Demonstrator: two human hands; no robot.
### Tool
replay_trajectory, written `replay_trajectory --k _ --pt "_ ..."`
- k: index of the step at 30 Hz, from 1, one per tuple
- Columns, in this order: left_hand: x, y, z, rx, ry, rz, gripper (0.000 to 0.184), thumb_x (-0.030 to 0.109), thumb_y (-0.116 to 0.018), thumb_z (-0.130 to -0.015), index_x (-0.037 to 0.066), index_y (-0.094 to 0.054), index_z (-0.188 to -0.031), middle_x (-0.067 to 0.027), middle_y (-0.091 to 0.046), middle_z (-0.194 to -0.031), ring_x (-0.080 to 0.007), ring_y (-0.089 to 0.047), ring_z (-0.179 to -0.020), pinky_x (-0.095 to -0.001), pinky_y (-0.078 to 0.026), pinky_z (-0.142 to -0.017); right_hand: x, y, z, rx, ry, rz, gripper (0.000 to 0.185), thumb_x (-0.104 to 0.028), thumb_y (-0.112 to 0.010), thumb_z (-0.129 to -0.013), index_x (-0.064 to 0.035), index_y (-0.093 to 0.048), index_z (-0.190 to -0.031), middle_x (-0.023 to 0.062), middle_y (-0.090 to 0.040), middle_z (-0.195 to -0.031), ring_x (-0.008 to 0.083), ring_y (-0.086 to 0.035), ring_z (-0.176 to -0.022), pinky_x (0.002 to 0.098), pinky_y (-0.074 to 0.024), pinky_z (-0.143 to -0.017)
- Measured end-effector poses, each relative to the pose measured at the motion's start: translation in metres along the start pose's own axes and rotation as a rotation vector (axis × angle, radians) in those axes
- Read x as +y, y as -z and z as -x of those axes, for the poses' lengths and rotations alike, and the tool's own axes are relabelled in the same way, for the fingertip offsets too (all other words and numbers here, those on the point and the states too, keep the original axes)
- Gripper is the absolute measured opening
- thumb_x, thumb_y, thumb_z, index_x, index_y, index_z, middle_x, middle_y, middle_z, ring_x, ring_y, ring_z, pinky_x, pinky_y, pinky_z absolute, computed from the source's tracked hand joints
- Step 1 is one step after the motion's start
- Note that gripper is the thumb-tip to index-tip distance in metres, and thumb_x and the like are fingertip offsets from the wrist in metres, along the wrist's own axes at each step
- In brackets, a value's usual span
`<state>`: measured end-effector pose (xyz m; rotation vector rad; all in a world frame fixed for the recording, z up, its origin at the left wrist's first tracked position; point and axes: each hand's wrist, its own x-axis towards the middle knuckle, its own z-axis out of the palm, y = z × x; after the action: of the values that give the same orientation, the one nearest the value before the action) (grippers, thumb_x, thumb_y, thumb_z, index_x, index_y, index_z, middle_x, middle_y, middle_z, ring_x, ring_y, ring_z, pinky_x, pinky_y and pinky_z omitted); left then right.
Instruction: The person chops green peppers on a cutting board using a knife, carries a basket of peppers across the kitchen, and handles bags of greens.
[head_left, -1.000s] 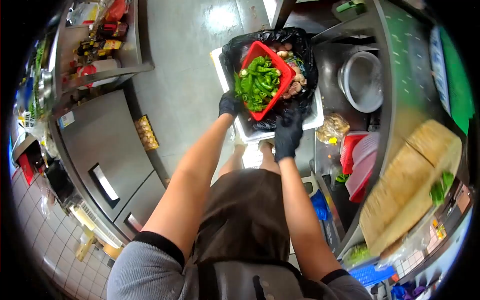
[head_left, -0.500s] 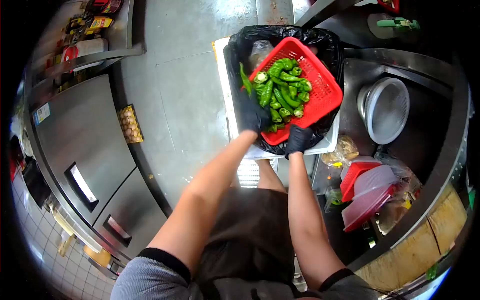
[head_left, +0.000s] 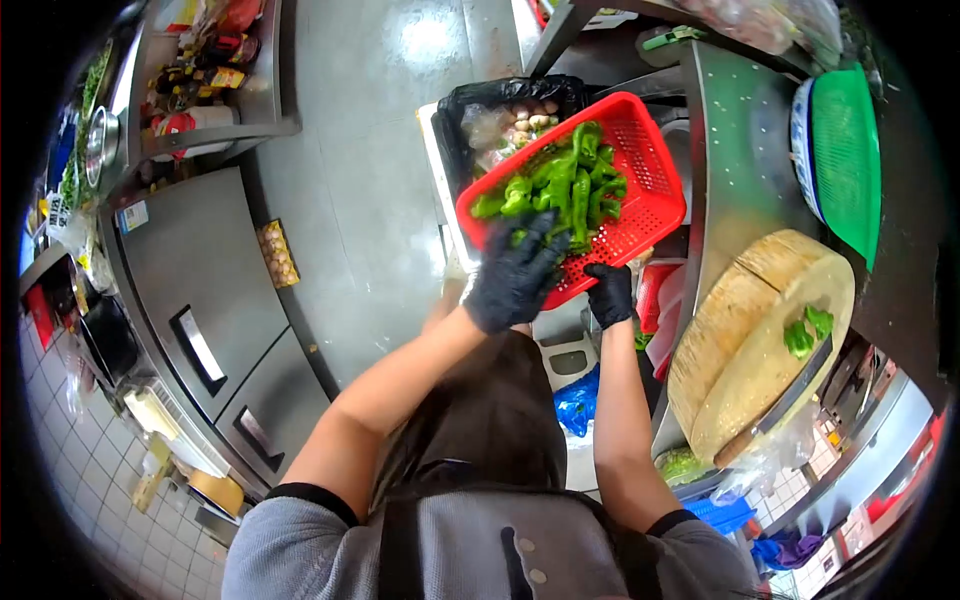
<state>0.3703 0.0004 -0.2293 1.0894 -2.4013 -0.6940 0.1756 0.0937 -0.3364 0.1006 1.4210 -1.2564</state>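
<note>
A red perforated basket (head_left: 648, 150) holding green peppers (head_left: 578, 195) is lifted in front of me, tilted, over a bin lined with a black bag (head_left: 455, 130). My right hand (head_left: 610, 293), in a black glove, grips the basket's near rim. My left hand (head_left: 516, 270), also in a black glove, is spread over the near left part of the basket, fingers apart against the peppers. Garlic-like bulbs (head_left: 530, 118) and a clear plastic bag show inside the bin behind the basket.
At the right, a round wooden chopping board (head_left: 760, 340) bears a knife (head_left: 793, 390) and pepper pieces (head_left: 808, 332). A green basket (head_left: 845, 165) stands beyond it. A steel refrigerator (head_left: 200, 290) and an egg tray (head_left: 277, 253) are at the left. A blue bag (head_left: 577, 402) lies below my right hand.
The red basket has risen out of the bin toward me and the counter at the right. My left hand has moved onto the peppers with spread fingers; my right hand still grips the rim.
</note>
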Motion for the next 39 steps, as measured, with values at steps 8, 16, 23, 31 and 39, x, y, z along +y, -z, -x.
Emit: replay_trajectory --k 8,16,23,31,39 --pt "-0.058 0.032 0.007 0.147 0.354 0.305 0.061 0.011 -0.059 -0.075 0.006 -0.037 -0.132 -0.0184 -0.042 -0.13 -0.0332 -0.041 -0.119 -0.042 -0.03 -0.101 0.021 0.018 0.037 -0.136 0.046 0.274 0.025 0.0 -0.06 -0.063 0.0008 -0.059 -0.088 0.0069 -0.061 -0.076 0.0204 -0.061 -0.065 0.0307 -0.0506 -0.06" --pt "-0.123 0.045 0.17 -0.27 1.206 0.778 0.032 0.0 -0.049 -0.07 -0.002 -0.056 -0.101 -0.0031 -0.058 -0.081 -0.0121 -0.052 -0.07 -0.0273 -0.045 -0.064 0.057 -0.032 0.055 -0.523 -0.141 0.844 0.03 -0.011 -0.07 -0.069 -0.0008 -0.061 -0.096 0.008 -0.064 -0.087 0.0161 -0.06 -0.079 0.0292 -0.0477 -0.069" --pt "-0.172 0.062 0.366 0.117 1.326 0.671 0.036 0.005 -0.057 -0.077 0.001 -0.053 -0.112 -0.0062 -0.06 -0.103 -0.0178 -0.058 -0.09 -0.0306 -0.047 -0.078 0.137 -0.068 -0.14 -0.112 0.337 0.693 0.012 -0.008 -0.06 -0.077 -0.0033 -0.064 -0.087 0.0046 -0.064 -0.075 0.0125 -0.058 -0.068 0.0264 -0.0464 -0.065" --pt "-0.139 0.035 0.356 0.626 1.534 0.923 0.047 0.006 -0.065 -0.074 0.002 -0.048 -0.118 -0.0067 -0.057 -0.111 -0.0204 -0.057 -0.097 -0.0348 -0.047 -0.083 0.225 -0.15 -0.293 -0.152 0.364 1.542 0.026 -0.013 -0.045 -0.08 -0.0139 -0.059 -0.101 0.0172 -0.059 -0.103 0.0349 -0.057 -0.095 0.0441 -0.0452 -0.079" --pt "-0.144 0.018 0.366 0.641 1.556 0.991 0.055 0.004 -0.066 -0.073 0.002 -0.044 -0.123 -0.0081 -0.055 -0.115 -0.0213 -0.056 -0.101 -0.0354 -0.046 -0.086 0.262 -0.143 -0.322 -0.186 0.431 1.745 0.023 -0.022 -0.046 -0.08 -0.0085 -0.06 -0.092 0.0187 -0.062 -0.09 0.0362 -0.06 -0.085 0.0454 -0.0468 -0.074"
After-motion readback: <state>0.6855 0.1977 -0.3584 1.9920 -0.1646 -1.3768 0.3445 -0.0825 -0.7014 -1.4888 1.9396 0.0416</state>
